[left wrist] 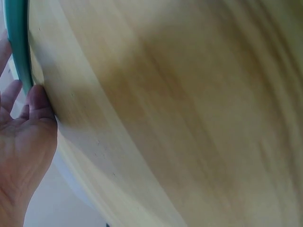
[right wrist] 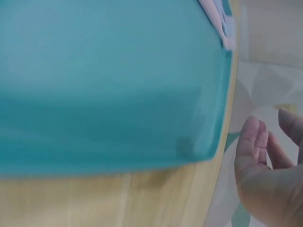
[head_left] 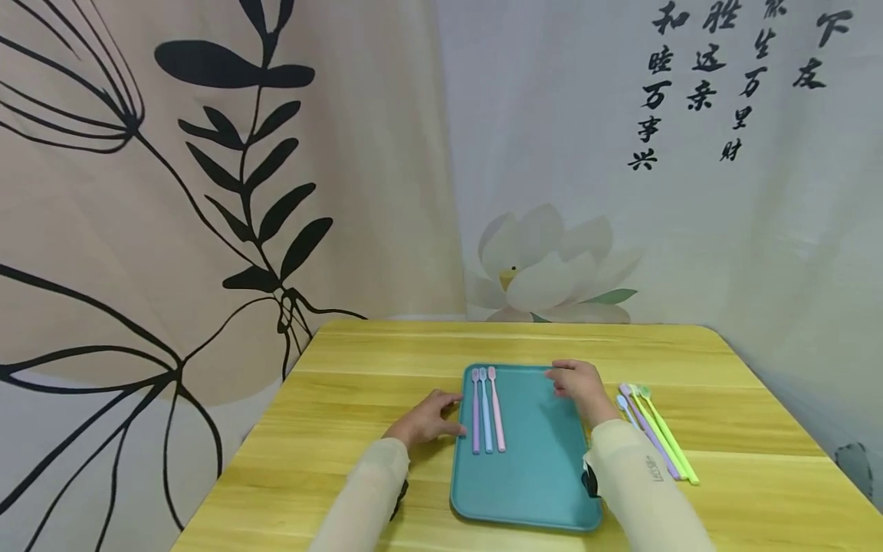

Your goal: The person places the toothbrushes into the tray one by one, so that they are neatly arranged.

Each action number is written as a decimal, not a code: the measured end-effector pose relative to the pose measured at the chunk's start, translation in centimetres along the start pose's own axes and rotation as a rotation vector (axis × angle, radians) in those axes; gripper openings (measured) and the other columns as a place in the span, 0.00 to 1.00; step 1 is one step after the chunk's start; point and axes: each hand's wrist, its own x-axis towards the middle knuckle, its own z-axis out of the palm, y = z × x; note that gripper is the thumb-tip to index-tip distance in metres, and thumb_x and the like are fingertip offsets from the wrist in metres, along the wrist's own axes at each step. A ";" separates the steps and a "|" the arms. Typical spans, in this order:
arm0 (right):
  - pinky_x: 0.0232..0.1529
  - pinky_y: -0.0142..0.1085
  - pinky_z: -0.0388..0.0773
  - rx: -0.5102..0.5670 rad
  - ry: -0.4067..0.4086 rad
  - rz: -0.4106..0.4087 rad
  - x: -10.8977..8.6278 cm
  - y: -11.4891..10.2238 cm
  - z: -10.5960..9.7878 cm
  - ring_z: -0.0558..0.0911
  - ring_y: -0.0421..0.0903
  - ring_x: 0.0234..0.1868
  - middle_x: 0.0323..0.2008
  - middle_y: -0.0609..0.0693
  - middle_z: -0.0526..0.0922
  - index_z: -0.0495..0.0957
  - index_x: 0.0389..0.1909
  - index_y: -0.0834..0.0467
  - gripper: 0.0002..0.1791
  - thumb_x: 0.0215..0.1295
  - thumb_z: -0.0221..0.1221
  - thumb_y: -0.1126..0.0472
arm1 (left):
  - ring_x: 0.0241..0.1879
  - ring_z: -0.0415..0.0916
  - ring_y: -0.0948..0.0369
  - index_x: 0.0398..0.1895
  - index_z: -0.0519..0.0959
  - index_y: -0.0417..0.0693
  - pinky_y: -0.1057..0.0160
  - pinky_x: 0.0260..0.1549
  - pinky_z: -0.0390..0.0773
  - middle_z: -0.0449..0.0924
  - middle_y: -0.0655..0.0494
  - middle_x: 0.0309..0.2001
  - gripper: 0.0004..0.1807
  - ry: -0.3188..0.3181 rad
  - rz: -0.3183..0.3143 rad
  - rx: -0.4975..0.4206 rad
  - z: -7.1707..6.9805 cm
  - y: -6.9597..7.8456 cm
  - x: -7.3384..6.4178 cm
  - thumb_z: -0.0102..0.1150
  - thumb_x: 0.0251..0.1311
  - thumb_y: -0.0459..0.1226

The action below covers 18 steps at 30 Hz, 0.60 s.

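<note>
A teal tray lies on the wooden table, with a purple toothbrush, a blue toothbrush and a pink toothbrush side by side along its left part. My left hand rests at the tray's left edge, its fingers spread and its thumb against the rim; the left wrist view shows the fingertips right at the teal rim. Over the tray's far right corner hovers my right hand, holding nothing. Its fingers bend loosely apart from the thumb in the right wrist view.
Right of the tray, several more toothbrushes lie bunched on the table: a blue one, a purple one and green ones. A patterned curtain hangs behind the table's far edge.
</note>
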 end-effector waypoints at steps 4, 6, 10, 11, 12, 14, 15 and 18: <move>0.47 0.39 0.82 0.021 0.010 -0.003 -0.2 0.2 -2.0 0.77 0.50 0.42 0.49 0.62 0.76 0.68 0.66 0.70 0.26 0.71 0.58 0.62 | 0.64 0.65 0.48 0.72 0.67 0.46 0.48 0.65 0.66 0.66 0.48 0.63 0.40 0.001 0.002 0.006 0.1 0.0 0.1 0.72 0.58 0.43; 0.47 0.38 0.82 0.022 0.023 0.001 -0.3 0.2 -3.0 0.76 0.51 0.44 0.51 0.61 0.75 0.67 0.66 0.70 0.26 0.72 0.57 0.62 | 0.64 0.65 0.49 0.73 0.66 0.46 0.48 0.65 0.66 0.66 0.48 0.63 0.40 -0.001 -0.001 0.003 0.0 0.0 0.1 0.72 0.58 0.43; 0.50 0.38 0.81 0.022 0.029 0.002 -0.7 0.2 -5.0 0.74 0.57 0.54 0.62 0.67 0.68 0.64 0.70 0.69 0.28 0.74 0.54 0.60 | 0.64 0.65 0.48 0.73 0.66 0.47 0.48 0.65 0.66 0.66 0.48 0.63 0.40 -0.001 0.001 0.001 -0.1 0.1 0.1 0.71 0.58 0.43; 0.51 0.39 0.80 0.020 0.027 0.002 -0.8 0.2 -5.6 0.72 0.59 0.57 0.65 0.69 0.66 0.63 0.70 0.69 0.29 0.75 0.54 0.60 | 0.64 0.65 0.48 0.73 0.66 0.47 0.47 0.65 0.66 0.66 0.48 0.63 0.40 0.000 0.001 0.000 -0.1 0.1 0.1 0.71 0.58 0.43; 0.53 0.40 0.80 0.020 0.023 0.000 -0.9 0.2 -6.1 0.71 0.61 0.59 0.66 0.70 0.64 0.61 0.71 0.69 0.29 0.75 0.53 0.59 | 0.64 0.65 0.48 0.73 0.66 0.47 0.47 0.65 0.66 0.66 0.48 0.63 0.40 0.000 0.002 0.001 -0.1 0.1 0.1 0.71 0.58 0.43; 0.56 0.42 0.78 0.016 0.021 0.005 -1.2 0.4 -7.2 0.68 0.63 0.62 0.69 0.70 0.60 0.60 0.72 0.69 0.31 0.75 0.53 0.58 | 0.64 0.65 0.48 0.73 0.66 0.47 0.47 0.65 0.66 0.66 0.47 0.64 0.40 -0.001 0.003 0.002 -0.1 0.1 0.0 0.71 0.58 0.43; 0.58 0.44 0.77 0.013 0.021 0.006 -1.3 0.6 -7.8 0.67 0.64 0.63 0.69 0.71 0.59 0.59 0.72 0.69 0.31 0.76 0.52 0.58 | 0.65 0.65 0.48 0.73 0.66 0.47 0.47 0.65 0.66 0.66 0.47 0.64 0.40 -0.002 0.003 0.002 -0.1 0.1 0.0 0.71 0.58 0.43; 0.62 0.49 0.73 -0.001 0.027 0.004 -1.7 1.2 -9.6 0.64 0.66 0.66 0.70 0.72 0.57 0.56 0.73 0.71 0.32 0.76 0.51 0.57 | 0.65 0.65 0.48 0.73 0.66 0.47 0.47 0.65 0.66 0.66 0.47 0.64 0.40 -0.004 0.001 0.003 0.1 0.1 0.1 0.71 0.59 0.43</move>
